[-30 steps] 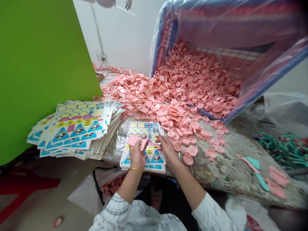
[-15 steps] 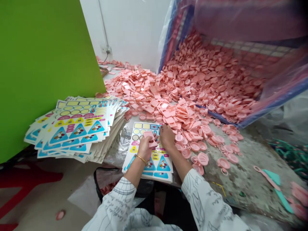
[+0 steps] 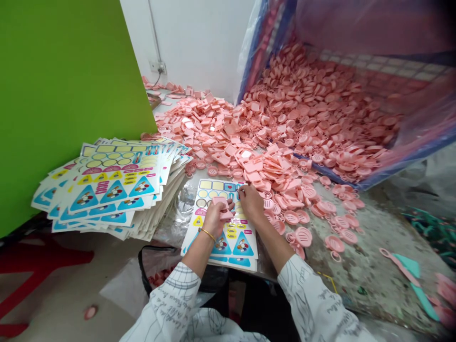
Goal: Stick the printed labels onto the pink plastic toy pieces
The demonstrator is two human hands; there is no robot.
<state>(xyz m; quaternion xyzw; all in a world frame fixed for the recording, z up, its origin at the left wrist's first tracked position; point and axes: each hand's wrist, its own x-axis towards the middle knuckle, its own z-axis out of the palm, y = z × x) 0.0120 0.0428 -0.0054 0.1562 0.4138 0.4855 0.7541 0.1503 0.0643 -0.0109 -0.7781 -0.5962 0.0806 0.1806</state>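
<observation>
My left hand (image 3: 215, 220) is closed around a flat pink plastic piece (image 3: 221, 204), held over a printed sticker sheet (image 3: 221, 259). Several sheets lie stacked under my hands, printed with yellow shapes, pink labels and blue triangles. At the sheet's upper right edge my right hand (image 3: 251, 203) has its fingertips pinched together, by the blue thermometer stickers. Whatever is between those fingertips is too small to make out. Loose pink pieces (image 3: 269, 164) are heaped just beyond and to the right of my right hand.
A tall pile of sticker sheets (image 3: 117, 183) stands on the left, against a green panel (image 3: 71, 85). A tipped blue-rimmed crate (image 3: 342, 175) spills pink pieces at the back right. Turquoise and pink parts (image 3: 409, 273) lie at the right. Below the table edge hangs an open bag (image 3: 156, 261).
My right hand has shifted slightly to the right along the sheet's upper edge, fingertips still pinched. The left hand keeps its hold on the pink piece. The view has turned a little.
</observation>
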